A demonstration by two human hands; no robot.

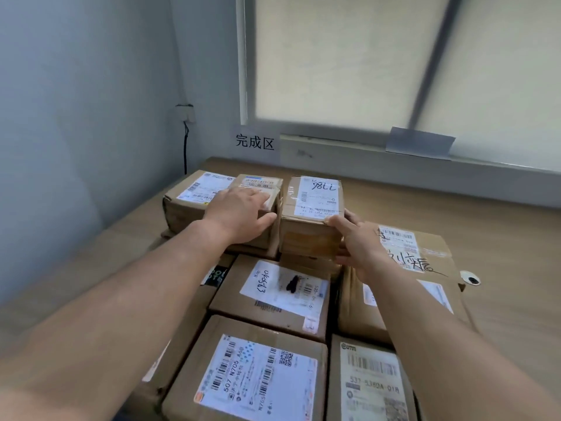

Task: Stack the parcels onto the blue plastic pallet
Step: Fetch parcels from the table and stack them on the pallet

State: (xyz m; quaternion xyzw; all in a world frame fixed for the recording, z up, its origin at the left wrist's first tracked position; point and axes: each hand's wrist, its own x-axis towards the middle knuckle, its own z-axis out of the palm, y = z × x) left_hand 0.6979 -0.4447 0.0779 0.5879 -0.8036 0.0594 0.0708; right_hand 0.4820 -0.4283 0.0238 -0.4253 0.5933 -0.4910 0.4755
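While my left hand (239,211) lies flat, fingers straight, on one parcel (258,181), my right hand (361,247) grips the next parcel (315,194) at its near corner.

Parcels (309,235): brown cardboard, matt, creased at edges. Labels (317,196): white paper, smooth, slight sheen. Tape (437,253): clear plastic, glossy. Floor (455,202): wood-grain finish, matt. Wall (76,117): smooth, matt paint. Window pane (334,71): frosted. Sign (255,142): white paper, matt.

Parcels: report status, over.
Left hand flat on small parcel. Right hand grips 98LL parcel on top tier. Pallet hidden under stack.
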